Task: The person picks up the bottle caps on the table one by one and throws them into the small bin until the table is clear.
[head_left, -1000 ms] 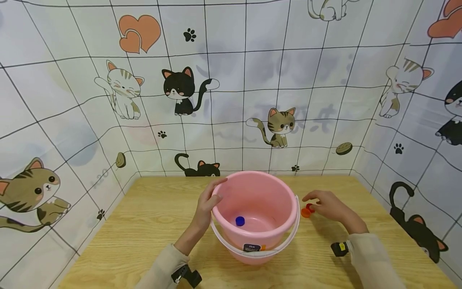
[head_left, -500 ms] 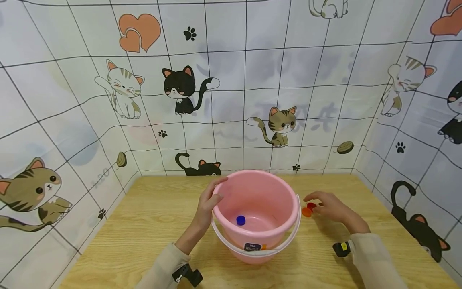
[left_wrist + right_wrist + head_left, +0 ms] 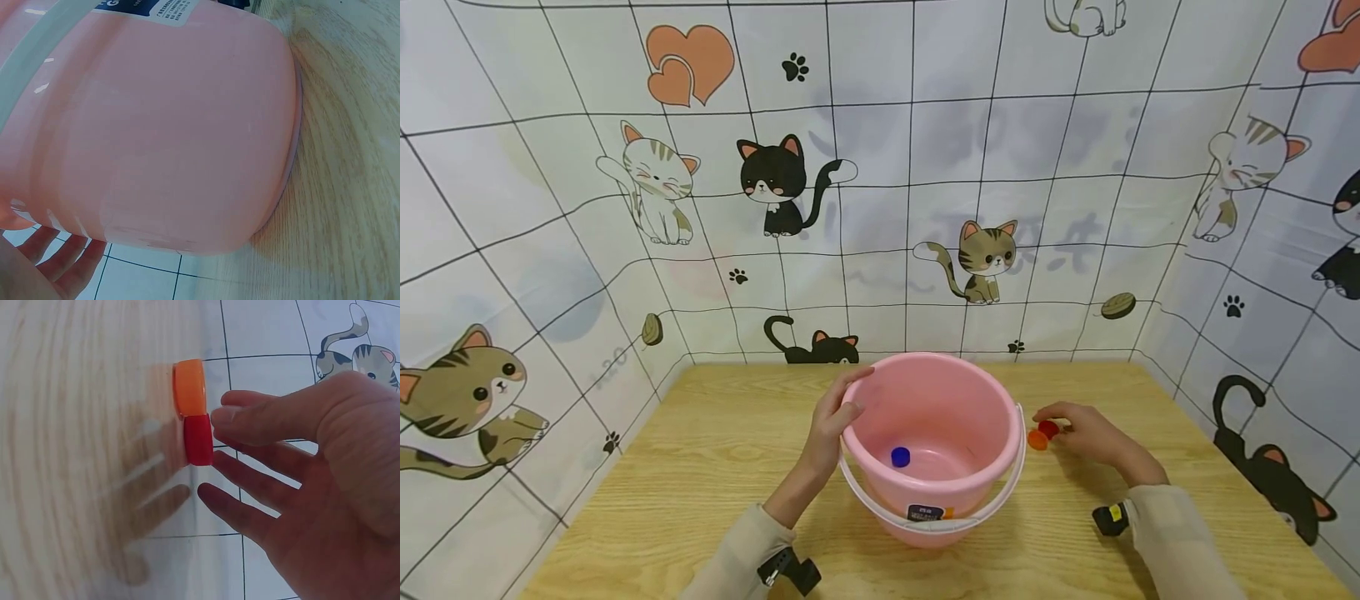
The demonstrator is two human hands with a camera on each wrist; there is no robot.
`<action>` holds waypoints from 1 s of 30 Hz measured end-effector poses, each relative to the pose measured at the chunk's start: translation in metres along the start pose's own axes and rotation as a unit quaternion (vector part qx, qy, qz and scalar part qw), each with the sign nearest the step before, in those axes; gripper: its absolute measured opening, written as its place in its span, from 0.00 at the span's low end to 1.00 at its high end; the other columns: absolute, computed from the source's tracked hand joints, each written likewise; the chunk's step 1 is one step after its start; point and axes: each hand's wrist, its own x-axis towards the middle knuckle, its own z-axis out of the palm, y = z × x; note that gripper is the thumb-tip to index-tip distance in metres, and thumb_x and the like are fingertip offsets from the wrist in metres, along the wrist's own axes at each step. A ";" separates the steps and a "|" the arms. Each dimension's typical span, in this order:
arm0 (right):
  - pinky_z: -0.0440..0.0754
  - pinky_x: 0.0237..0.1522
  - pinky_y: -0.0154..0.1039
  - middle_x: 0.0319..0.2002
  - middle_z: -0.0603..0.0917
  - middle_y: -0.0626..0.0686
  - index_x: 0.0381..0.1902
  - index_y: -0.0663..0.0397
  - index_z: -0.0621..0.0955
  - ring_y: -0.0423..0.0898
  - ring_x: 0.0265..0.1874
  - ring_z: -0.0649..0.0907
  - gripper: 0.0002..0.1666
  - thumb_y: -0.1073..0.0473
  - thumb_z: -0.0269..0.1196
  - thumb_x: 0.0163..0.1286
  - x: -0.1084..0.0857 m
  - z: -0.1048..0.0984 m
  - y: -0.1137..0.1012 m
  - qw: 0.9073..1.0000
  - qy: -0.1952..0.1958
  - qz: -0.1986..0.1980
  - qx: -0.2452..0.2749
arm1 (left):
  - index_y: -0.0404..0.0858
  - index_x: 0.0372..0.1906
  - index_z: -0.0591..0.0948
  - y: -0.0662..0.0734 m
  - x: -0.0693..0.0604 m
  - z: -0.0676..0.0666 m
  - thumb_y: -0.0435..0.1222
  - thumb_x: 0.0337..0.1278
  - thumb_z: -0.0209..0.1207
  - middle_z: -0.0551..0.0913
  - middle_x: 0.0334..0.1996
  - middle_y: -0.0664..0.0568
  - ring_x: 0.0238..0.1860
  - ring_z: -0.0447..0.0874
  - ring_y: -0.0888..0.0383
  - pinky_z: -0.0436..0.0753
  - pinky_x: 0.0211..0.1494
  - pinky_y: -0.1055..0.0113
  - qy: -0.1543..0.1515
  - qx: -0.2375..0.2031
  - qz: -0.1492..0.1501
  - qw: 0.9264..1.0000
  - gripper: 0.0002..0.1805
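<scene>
A pink bucket (image 3: 925, 500) with a white handle stands upright on the wooden table. My left hand (image 3: 829, 425) grips its left rim, thumb over the inside and fingers along the outer wall, as the left wrist view also shows. On the bucket's floor lies a blue bottle cap (image 3: 900, 457). Right of the bucket, an orange bottle cap (image 3: 190, 387) and a red bottle cap (image 3: 198, 440) lie side by side, touching. My right hand (image 3: 1086, 429) hovers at the red cap with fingers loosely bent; whether the thumb touches it I cannot tell.
The wooden table (image 3: 715, 467) reaches back to walls of white cat-print cloth (image 3: 880, 167) on three sides. The bucket's white handle (image 3: 936, 527) hangs down over its front. Each wrist wears a small black camera (image 3: 1108, 518).
My right hand has shifted very slightly at the caps, and the head view has tilted a touch. The left hand and the bucket stay as they were.
</scene>
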 end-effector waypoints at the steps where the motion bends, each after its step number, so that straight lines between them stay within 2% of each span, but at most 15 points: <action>1: 0.82 0.56 0.67 0.57 0.83 0.71 0.56 0.71 0.82 0.71 0.58 0.80 0.24 0.77 0.61 0.59 0.000 0.001 0.001 1.000 -0.001 0.003 0.003 | 0.40 0.70 0.74 0.000 0.000 0.000 0.36 0.61 0.49 0.75 0.67 0.39 0.59 0.78 0.39 0.85 0.58 0.49 0.001 0.001 -0.001 1.000 0.30; 10: 0.84 0.55 0.65 0.54 0.84 0.69 0.54 0.68 0.83 0.66 0.54 0.82 0.22 0.75 0.62 0.62 0.000 0.004 0.006 1.000 -0.004 0.012 0.002 | 0.40 0.70 0.74 0.000 0.001 0.001 0.36 0.60 0.49 0.75 0.67 0.40 0.60 0.77 0.39 0.85 0.59 0.49 0.006 0.004 0.001 1.000 0.30; 16: 0.83 0.55 0.66 0.53 0.86 0.66 0.53 0.66 0.84 0.66 0.53 0.83 0.21 0.74 0.63 0.62 -0.001 0.005 0.006 1.000 -0.006 0.020 -0.009 | 0.40 0.70 0.74 -0.001 0.001 0.000 0.36 0.60 0.49 0.75 0.68 0.40 0.60 0.77 0.39 0.85 0.59 0.53 0.007 0.008 0.001 1.000 0.30; 24: 0.86 0.51 0.60 0.51 0.85 0.69 0.53 0.70 0.83 0.67 0.51 0.86 0.20 0.73 0.65 0.62 -0.003 0.000 0.009 1.000 -0.003 0.012 -0.002 | 0.40 0.70 0.74 -0.001 0.000 0.000 0.36 0.61 0.49 0.74 0.68 0.39 0.60 0.77 0.38 0.85 0.59 0.48 0.004 0.003 0.001 1.000 0.30; 30: 0.87 0.50 0.58 0.52 0.85 0.69 0.54 0.70 0.83 0.67 0.50 0.86 0.20 0.71 0.65 0.63 -0.003 -0.003 0.012 0.999 -0.012 0.034 -0.005 | 0.39 0.71 0.73 -0.001 0.000 -0.001 0.36 0.62 0.49 0.74 0.68 0.37 0.59 0.78 0.36 0.85 0.58 0.47 0.000 0.002 0.002 1.000 0.30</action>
